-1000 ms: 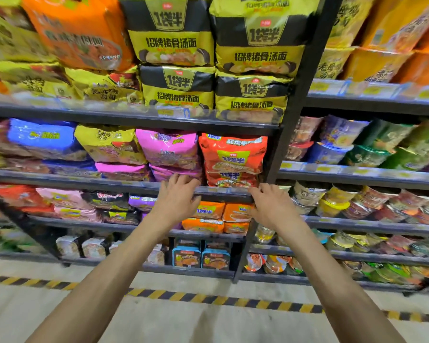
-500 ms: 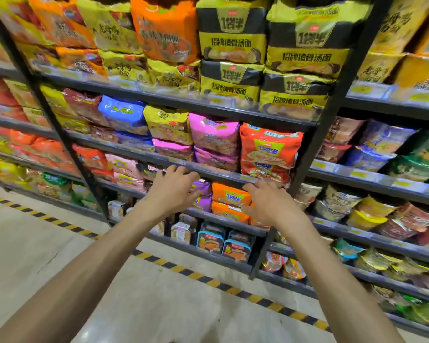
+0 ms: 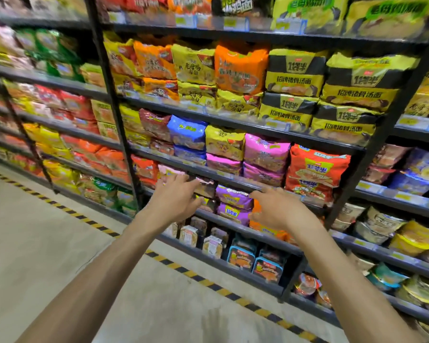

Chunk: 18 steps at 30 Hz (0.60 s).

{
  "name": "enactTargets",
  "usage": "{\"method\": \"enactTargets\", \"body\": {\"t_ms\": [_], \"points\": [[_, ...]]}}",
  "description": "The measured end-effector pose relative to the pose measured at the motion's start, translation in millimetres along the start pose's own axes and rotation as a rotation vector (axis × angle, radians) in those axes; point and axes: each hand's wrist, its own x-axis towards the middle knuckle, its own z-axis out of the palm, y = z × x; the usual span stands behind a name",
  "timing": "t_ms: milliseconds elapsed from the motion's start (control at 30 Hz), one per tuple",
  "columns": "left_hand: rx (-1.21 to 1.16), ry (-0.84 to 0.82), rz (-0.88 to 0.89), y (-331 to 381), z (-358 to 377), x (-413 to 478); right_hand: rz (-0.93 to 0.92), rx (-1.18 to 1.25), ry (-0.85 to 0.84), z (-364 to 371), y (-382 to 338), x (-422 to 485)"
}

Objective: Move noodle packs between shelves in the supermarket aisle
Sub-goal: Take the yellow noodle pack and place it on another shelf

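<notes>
Closest to the camera, two bare forearms reach up from the bottom edge toward the shelves. Under them lies a pale floor (image 3: 35, 256) with a yellow and black striped line (image 3: 89, 220) that runs along the foot of the racks.

The left hand (image 3: 176, 198) is open, its fingers spread and relaxed, and it holds nothing. Its fingertips are in front of a dark pack (image 3: 207, 188) on the shelf, but I cannot tell if they touch it. The right hand (image 3: 281, 210) is open too, the fingers straight and apart, with nothing in it. Its forefinger points left, just under the shelf edge (image 3: 233, 178).

Between the two hands, two purple noodle packs (image 3: 234, 196) lie one on the other, and neither hand grips them. An orange pack (image 3: 265, 229) is partly hidden behind the right hand. One shelf lower stand small blue trays (image 3: 240, 258).

Above the hands, on the next shelf, pink packs (image 3: 265, 151) are stacked beside a red pack (image 3: 316, 169), with a blue pack (image 3: 186, 131) further left. Higher up sit black and yellow packs (image 3: 295, 73) and an orange bag (image 3: 239, 68). At the right, past a dark post (image 3: 374, 144), bowls of noodles (image 3: 382, 224) fill the shelves. The racks at the far left are blurred.
</notes>
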Motion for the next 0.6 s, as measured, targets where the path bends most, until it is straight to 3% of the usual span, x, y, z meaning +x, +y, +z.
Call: {"method": "enactTargets", "body": {"t_ms": [300,600], "points": [[-0.010,0.038,-0.172,-146.9,-44.2,-105.5,-0.190,-0.037,0.050,-26.4,-176.2,-0.8],[0.042,0.092,-0.263,-246.2,-80.9,-131.1,-0.317,-0.095,0.074,-68.9,-281.6,33.7]]}}
